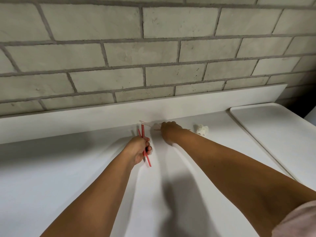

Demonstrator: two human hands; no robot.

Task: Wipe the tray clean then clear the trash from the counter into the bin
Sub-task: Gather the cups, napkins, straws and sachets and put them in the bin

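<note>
The straws (144,147) are thin, red with white stripes, two or so bunched together; the left hand (139,149) is curled tight round their middle, ends poking out above and below the fingers (148,147); the right hand (168,132) reaches further, palm down on the counter (68,168), fingers bent over a pale scrap (156,126) with a thin stick beneath; whether it grips I cannot tell; a crumpled napkin (201,130) lies just right of that wrist; the white tray (273,127) sits well right, bare.
</note>
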